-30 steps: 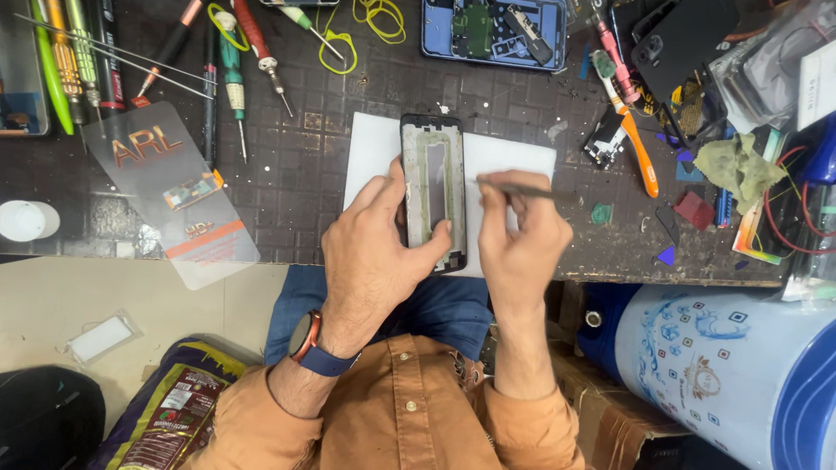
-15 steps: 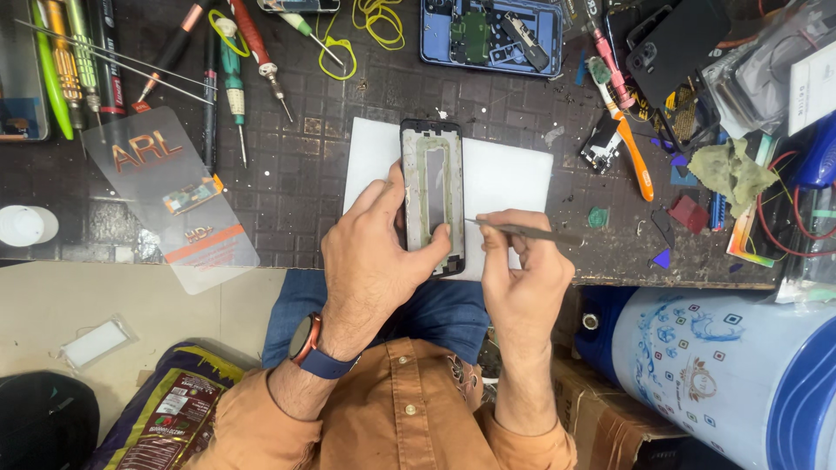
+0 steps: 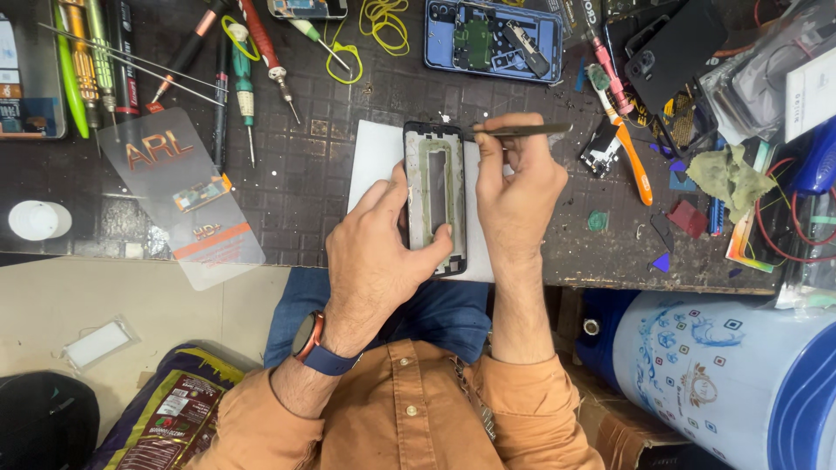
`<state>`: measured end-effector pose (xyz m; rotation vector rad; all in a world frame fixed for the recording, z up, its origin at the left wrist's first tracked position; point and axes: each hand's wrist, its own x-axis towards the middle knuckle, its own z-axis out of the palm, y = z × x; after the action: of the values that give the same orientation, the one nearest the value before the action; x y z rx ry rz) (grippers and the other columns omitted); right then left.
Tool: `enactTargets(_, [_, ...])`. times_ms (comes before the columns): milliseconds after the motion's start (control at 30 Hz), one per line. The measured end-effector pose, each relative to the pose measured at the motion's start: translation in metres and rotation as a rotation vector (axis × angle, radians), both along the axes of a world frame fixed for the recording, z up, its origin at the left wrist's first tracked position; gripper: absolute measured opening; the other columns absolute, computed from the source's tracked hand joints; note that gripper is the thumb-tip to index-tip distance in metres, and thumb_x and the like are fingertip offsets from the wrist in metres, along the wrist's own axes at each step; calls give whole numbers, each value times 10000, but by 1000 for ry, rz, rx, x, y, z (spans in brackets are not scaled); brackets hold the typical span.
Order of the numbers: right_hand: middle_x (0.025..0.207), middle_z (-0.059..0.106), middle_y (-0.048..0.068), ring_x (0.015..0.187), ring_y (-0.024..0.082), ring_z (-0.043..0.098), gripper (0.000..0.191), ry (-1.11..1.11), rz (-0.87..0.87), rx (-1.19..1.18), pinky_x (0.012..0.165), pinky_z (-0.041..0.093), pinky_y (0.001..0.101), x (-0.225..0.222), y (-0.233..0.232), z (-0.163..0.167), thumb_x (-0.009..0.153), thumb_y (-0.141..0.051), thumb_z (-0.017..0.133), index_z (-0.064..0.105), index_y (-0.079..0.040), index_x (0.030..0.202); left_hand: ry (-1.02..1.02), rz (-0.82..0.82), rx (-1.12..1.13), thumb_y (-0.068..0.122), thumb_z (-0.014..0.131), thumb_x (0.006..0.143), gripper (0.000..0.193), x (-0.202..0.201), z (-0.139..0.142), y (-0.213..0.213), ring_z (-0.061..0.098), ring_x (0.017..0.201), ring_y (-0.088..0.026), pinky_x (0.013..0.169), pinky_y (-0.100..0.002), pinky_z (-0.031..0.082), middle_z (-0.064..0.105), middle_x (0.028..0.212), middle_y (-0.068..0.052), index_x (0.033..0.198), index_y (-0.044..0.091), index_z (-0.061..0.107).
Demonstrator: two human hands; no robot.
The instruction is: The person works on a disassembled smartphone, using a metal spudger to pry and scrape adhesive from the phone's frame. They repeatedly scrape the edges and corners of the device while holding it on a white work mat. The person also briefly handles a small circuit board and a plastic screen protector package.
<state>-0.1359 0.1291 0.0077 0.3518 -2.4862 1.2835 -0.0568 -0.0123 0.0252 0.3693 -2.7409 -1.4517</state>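
One phone frame (image 3: 434, 196) lies on the white sheet (image 3: 373, 161) at the near edge of the bench (image 3: 331, 209), its long axis running near to far. The left hand (image 3: 376, 252) clamps its near end, thumb pressed on the frame's face. The right hand (image 3: 518, 187) pinches one pair of tweezers (image 3: 518, 131), which lie left to right, tip at the frame's far right corner.

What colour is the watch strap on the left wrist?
Dark blue strap, best seen in the head view.
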Motion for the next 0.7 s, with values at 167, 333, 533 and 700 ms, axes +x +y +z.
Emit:
enactTargets(167, [1036,777,104,947,127,762,105,33,11,-35,779,627,249,0,-1,-9,1030,63,667,607,7,1096,-4,-9,1,370,795,739,771,-1,-1,-1,681,680,-252,602,-405,557,628,827,-54,1421,122,536])
enactTargets(333, [1057,778,106,972,124,752,113,-15,32,-129,810,617,242,-3,1,-13,1038,77,663,600,7,1100,-13,-19,-3,370,795,740,782,-1,-2,0,682,675,-255,604,-405,558,632,841,-56,1430,116,529])
enactTargets(533, [1015,754,96,949,152,750,100,35,47,-35,818,594,268,-3,1,-12,1027,72,657,606,2,1077,22,-6,-5,361,807,741,765,-1,-2,0,673,674,-250,597,-400,553,635,831,-50,1422,129,547])
enactTargets(700, [960,670,118,886,235,705,136,137,50,97,782,562,334,0,-1,-13,971,118,608,611,-5,1028,1,-3,15,348,817,725,767,-1,-2,-1,658,621,-217,568,-379,545,624,784,-48,1418,141,564])
